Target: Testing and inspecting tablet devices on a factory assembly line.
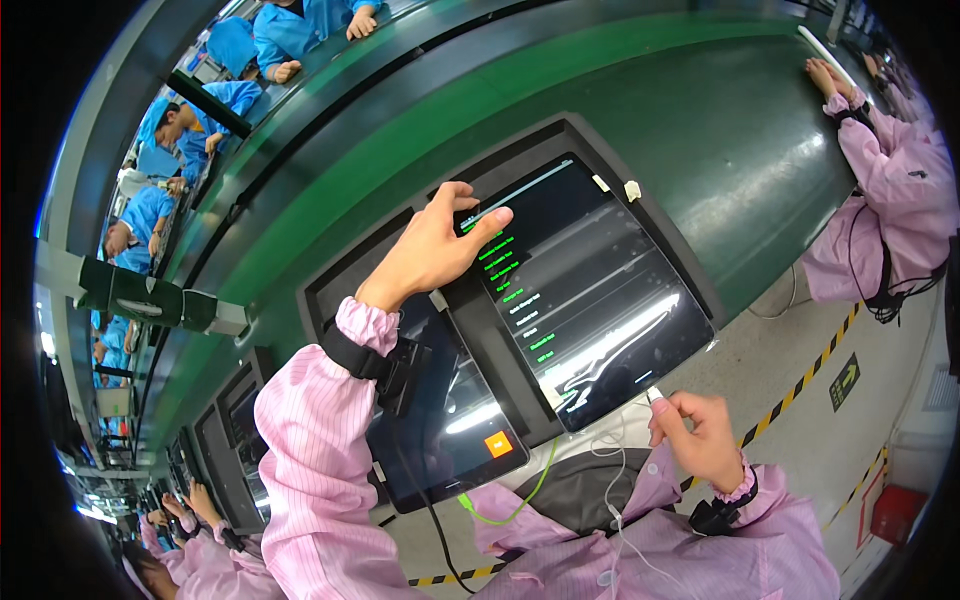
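Note:
A tablet (pixel 600 300) with a black screen and a list of green and white text lies in a dark tray (pixel 690 270) in front of me. My left hand (pixel 430 245) is over its upper left edge, thumb and fingers apart and holding nothing. Whether the fingertips touch the tablet I cannot tell. At the tablet's near edge my right hand (pixel 697 435) pinches a small white plug (pixel 654 394). The plug's tip meets or nearly meets the edge. A thin white cable (pixel 622 505) hangs in loops below the tablet.
A second tablet (pixel 430 400) with an orange square on its screen lies to the left, partly behind my left forearm. A green cable (pixel 540 490) and a black cable (pixel 437 525) hang near it. The green bench (pixel 740 150) stretches away. Co-workers in pink (pixel 885 200) and blue (pixel 135 225) sit around.

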Available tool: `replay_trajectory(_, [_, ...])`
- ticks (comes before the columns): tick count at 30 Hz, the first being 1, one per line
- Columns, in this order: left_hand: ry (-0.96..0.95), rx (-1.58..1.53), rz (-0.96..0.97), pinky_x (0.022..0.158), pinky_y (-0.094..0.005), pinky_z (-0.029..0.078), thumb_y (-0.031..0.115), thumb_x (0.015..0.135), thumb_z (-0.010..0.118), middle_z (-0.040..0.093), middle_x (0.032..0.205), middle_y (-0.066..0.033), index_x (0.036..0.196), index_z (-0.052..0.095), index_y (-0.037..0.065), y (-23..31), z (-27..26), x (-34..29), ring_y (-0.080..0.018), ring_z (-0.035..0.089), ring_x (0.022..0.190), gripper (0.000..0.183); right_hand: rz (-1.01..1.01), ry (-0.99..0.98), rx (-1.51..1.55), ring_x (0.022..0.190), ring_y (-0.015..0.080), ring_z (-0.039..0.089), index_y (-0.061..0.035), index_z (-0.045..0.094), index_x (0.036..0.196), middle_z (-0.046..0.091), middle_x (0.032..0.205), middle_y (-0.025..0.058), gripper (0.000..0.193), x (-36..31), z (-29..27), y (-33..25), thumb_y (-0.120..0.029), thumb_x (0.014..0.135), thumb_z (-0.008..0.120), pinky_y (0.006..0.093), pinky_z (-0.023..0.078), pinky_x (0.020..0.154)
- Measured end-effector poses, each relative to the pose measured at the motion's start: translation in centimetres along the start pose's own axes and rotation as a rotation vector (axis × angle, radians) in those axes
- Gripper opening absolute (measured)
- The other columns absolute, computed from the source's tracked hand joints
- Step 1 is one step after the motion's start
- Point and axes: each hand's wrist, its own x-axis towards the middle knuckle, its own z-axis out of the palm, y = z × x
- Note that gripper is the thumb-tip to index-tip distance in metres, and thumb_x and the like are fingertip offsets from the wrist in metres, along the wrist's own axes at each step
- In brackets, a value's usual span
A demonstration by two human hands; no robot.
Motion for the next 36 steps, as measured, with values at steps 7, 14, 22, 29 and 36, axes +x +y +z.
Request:
replay_trajectory(7, [0.004,0.044,0.074,0.103,-0.0417,0.039,0.056,0.085,0.062,0.053,0.131,-0.0240,0.134,0.039,-0.004,-0.3,0.1,-0.1,-0.0355,0.048,0.126,0.081,0.106,-0.009,0.173,0.056,0.0080,0.058,0.0042,0.065,0.074,0.063,0.058,0.0050,0.030,0.1,0.9,0.3,-0.017,0.095,0.057,0.0242,0.044,0.055])
replay_trajectory(14, [-0.061,0.074,0.134,0.107,-0.0427,0.035,0.053,0.080,0.070,0.047,0.134,-0.0269,0.135,0.037,-0.005,-0.5,0.2,0.0,-0.0370,0.045,0.127,0.087,0.118,-0.016,0.211,0.054,0.0092,0.058,0.0052,0.066,0.076,0.064,0.060,0.0061,0.028,0.3,0.7,0.9,-0.016,0.094,0.059,0.0235,0.044,0.055])
replay_trajectory(22, [-0.262,0.194,0.142,0.114,-0.0541,0.014,0.063,0.066,0.076,0.022,0.148,-0.0326,0.146,0.012,-0.006,-0.4,-0.2,-0.4,-0.0449,0.015,0.141,0.124,-0.345,0.287,-0.212,0.063,0.0164,0.062,0.0014,0.070,0.084,0.068,0.075,0.0117,0.007,-0.2,-1.0,-1.1,-0.003,0.078,0.068,0.0275,0.047,0.059])
replay_trajectory(29, [-0.281,0.421,0.202,0.115,-0.0537,0.003,0.069,0.062,0.075,0.018,0.146,-0.0382,0.144,0.007,-0.012,0.9,0.9,-1.0,-0.0459,0.014,0.141,0.134,-0.393,-0.711,-0.114,0.076,0.0218,0.065,0.0004,0.069,0.099,0.069,0.093,0.0116,0.021,-1.6,-0.2,-2.8,-0.011,0.081,0.071,0.0314,0.053,0.069])
replay_trajectory(36, [0.032,0.231,0.414,0.111,-0.0446,0.028,0.043,0.074,0.078,0.033,0.141,-0.0305,0.141,0.027,-0.007,1.4,-1.1,-4.3,-0.0416,0.031,0.133,0.098,-0.679,-0.788,-0.061,0.076,0.0216,0.065,0.0009,0.065,0.108,0.068,0.089,0.0103,0.024,-1.5,1.4,-1.3,-0.008,0.086,0.064,0.0301,0.054,0.069])
